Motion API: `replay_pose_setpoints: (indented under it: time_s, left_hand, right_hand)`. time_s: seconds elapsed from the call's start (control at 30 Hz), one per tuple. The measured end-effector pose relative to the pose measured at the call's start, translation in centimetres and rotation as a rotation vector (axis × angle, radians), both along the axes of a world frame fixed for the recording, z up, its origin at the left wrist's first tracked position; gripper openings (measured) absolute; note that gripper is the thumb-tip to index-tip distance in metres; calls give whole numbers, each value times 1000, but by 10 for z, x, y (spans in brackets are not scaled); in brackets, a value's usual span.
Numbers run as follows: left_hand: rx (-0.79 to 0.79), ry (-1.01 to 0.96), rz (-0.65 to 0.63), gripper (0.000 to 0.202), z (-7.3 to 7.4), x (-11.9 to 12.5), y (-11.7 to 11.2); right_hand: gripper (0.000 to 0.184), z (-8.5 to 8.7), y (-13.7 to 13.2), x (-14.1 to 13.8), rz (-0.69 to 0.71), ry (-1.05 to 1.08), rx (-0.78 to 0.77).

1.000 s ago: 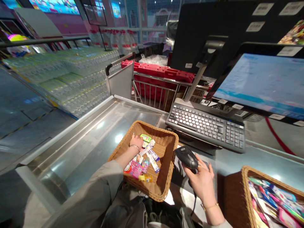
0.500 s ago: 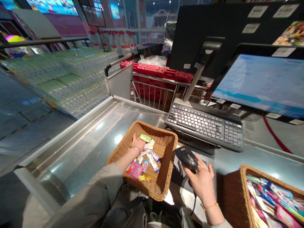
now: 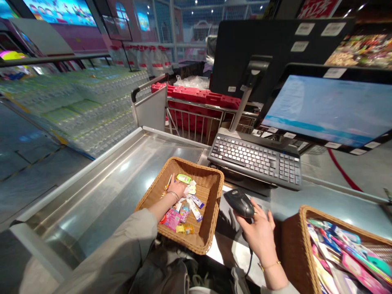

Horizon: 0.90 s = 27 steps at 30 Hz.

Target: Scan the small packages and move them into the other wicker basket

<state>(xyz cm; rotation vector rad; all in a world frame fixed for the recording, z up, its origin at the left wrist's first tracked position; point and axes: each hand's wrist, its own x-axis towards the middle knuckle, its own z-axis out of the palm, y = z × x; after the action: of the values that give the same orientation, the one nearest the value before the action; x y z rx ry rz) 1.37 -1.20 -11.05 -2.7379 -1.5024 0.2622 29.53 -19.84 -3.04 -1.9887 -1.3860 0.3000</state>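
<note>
Inside a rectangular woven basket (image 3: 212,204), small glossy packets (image 3: 173,219) are lying jumbled, and the left hand (image 3: 177,188) is resting among them, its fingers spreading just beside a lime-green pack (image 3: 183,178); whether they're gripping anything, I can't tell. Just outside the rim, the right hand (image 3: 260,228) is gripping a smooth, rounded black scanner (image 3: 238,201). Shiny metal counter (image 3: 116,179) is gleaming around, a blocky-keyed keyboard (image 3: 255,158) is sitting beyond, and another wicker basket (image 3: 294,245) is holding slim, colourful packages (image 3: 346,249).

The keyboard (image 3: 255,159) has the basket of packets (image 3: 208,179) on the surface (image 3: 121,173) to its front left, the scanner (image 3: 239,202) in front, the second basket (image 3: 292,247) front right, and the screen (image 3: 324,108) behind, rightward.
</note>
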Motion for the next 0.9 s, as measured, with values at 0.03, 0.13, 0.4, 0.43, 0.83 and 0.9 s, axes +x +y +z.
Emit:
replay_pose_setpoints:
  time_s: [0.03, 0.13, 0.4, 0.43, 0.83, 0.9]
  left_hand:
    - [7, -10, -6, 34, 2, 0, 0]
    - [45, -47, -18, 31, 13, 3, -2]
    - [199, -158, -61, 29, 54, 22, -21]
    - [222, -178, -64, 28, 58, 25, -23]
    - [291, -365, -64, 37, 91, 48, -54]
    - [308, -378, -73, 39, 96, 52, -58]
  right_hand:
    - [39, 1, -1, 0, -8, 3, 5]
    - [39, 4, -3, 2, -24, 13, 18]
    - [38, 5, -11, 4, -19, 17, 41]
    - [37, 5, -13, 4, -14, 12, 47]
    - [30, 17, -29, 7, -6, -38, 90]
    - [31, 18, -32, 7, -6, -39, 90]
